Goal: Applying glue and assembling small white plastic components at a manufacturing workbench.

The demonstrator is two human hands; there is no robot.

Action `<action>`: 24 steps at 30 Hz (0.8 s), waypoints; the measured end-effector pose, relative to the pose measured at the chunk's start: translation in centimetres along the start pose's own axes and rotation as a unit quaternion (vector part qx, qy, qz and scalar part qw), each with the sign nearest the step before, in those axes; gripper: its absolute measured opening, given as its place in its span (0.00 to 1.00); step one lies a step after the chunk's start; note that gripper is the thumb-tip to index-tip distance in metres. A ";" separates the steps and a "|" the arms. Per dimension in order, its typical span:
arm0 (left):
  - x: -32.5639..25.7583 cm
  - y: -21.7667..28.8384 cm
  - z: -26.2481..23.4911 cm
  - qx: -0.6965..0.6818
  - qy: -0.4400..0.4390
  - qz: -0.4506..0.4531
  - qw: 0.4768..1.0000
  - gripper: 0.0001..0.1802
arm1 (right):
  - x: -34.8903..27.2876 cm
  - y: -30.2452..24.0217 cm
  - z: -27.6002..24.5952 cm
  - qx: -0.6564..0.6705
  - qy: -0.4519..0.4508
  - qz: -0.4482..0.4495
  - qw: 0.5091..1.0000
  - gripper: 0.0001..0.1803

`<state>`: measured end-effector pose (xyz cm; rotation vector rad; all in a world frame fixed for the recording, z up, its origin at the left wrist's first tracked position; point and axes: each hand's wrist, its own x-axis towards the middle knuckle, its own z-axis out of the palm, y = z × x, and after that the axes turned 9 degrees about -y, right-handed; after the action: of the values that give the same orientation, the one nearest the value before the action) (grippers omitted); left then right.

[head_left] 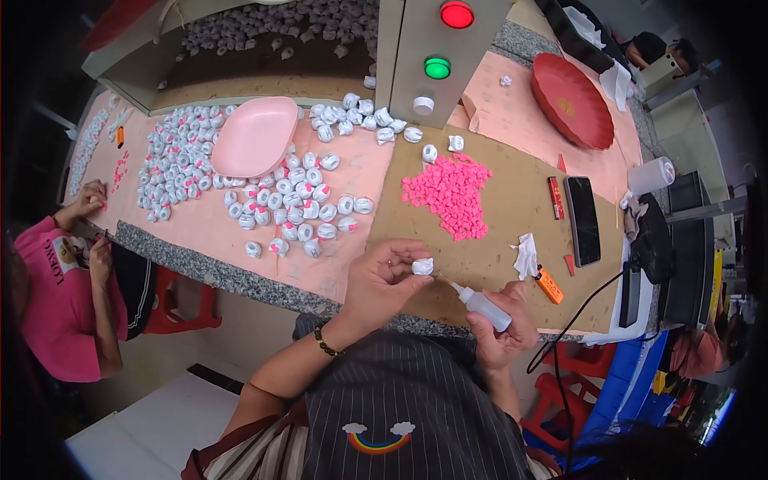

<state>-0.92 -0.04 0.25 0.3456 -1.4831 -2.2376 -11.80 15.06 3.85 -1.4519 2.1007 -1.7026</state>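
Observation:
My left hand [374, 286] pinches a small white rounded piece [423, 266] between thumb and fingers above the brown board. My right hand [512, 326] is closed round a translucent squeeze bottle [487, 310] with a thin tip. The tip points up and left toward the white piece, close to it; whether they touch I cannot tell. Beyond my hands lies a heap of small bright pink pieces [450, 194]. To its left, many similar white pieces [304, 210] lie on pink paper, several with a pink bit on them.
A pink tray [254, 138] rests among the white pieces. Behind stands a metal machine [412, 60] with red and green buttons. On the right lie a phone [582, 220], an orange lighter [550, 285], crumpled tissue [525, 256] and a red dish [570, 102]. Another person [68, 296] sits at far left.

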 end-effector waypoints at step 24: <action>-0.2 -0.3 -0.1 -0.003 -0.010 -0.005 1.000 0.22 | -0.1 0.4 0.4 -0.012 -0.029 -0.013 0.999 0.17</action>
<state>-0.73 0.03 -0.05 0.3310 -1.4878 -2.2590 -11.78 14.75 3.31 -1.5233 2.0880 -1.6296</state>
